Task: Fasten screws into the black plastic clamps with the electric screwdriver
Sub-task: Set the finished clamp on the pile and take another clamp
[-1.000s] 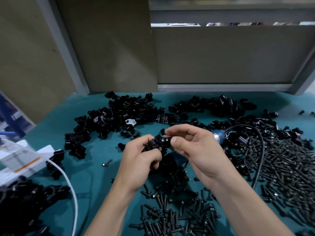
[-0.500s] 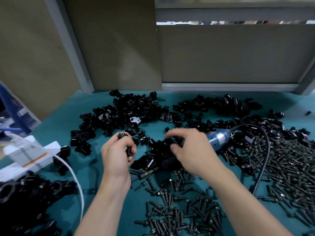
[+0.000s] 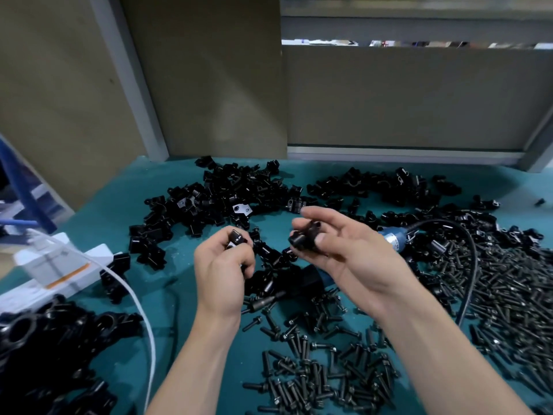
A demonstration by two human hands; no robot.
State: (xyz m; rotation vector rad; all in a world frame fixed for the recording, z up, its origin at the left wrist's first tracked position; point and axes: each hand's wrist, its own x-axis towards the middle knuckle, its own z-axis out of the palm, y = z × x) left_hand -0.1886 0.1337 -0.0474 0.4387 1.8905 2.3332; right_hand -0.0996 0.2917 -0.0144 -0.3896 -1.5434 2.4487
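Left hand (image 3: 223, 266) curls its fingers round a small clamp piece (image 3: 235, 237); at its 3 o'clock, right hand (image 3: 344, 253) pinches a black clamp (image 3: 305, 238) above the screwdriver (image 3: 393, 238).

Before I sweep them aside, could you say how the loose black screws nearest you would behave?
The screws would probably roll and scatter: round shanks, lying loose on the flat teal mat. Their wider heads would likely curve each roll. They look metallic, so probably heavy for their size.
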